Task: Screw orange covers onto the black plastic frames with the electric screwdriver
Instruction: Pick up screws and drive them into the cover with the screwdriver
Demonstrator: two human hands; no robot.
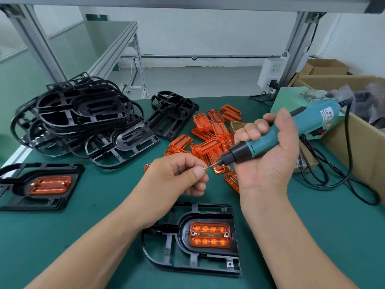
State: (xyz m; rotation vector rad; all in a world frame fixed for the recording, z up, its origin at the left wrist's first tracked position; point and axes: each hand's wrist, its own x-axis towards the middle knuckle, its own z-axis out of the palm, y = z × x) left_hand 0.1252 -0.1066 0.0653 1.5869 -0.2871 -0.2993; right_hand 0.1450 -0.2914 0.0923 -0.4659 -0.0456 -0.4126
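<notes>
A black plastic frame (166, 247) lies flat nearest the person, with an orange cover (210, 234) seated in its rounded recess. The teal electric screwdriver (277, 138), gripped in the right hand (268, 167), tilts down to the left, its bit at a small screw (205, 168) pinched by the left hand (177, 174). Loose orange covers (210, 130) lie heaped beyond, bare black frames (79, 122) are piled at far left, and a covered frame stack (39, 184) lies at the left edge.

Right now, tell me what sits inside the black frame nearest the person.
An orange cover lies in the recess of the black frame, a screw hole at each end. Whatever is beneath the cover is hidden; whether the holes hold screws is unclear.
</notes>
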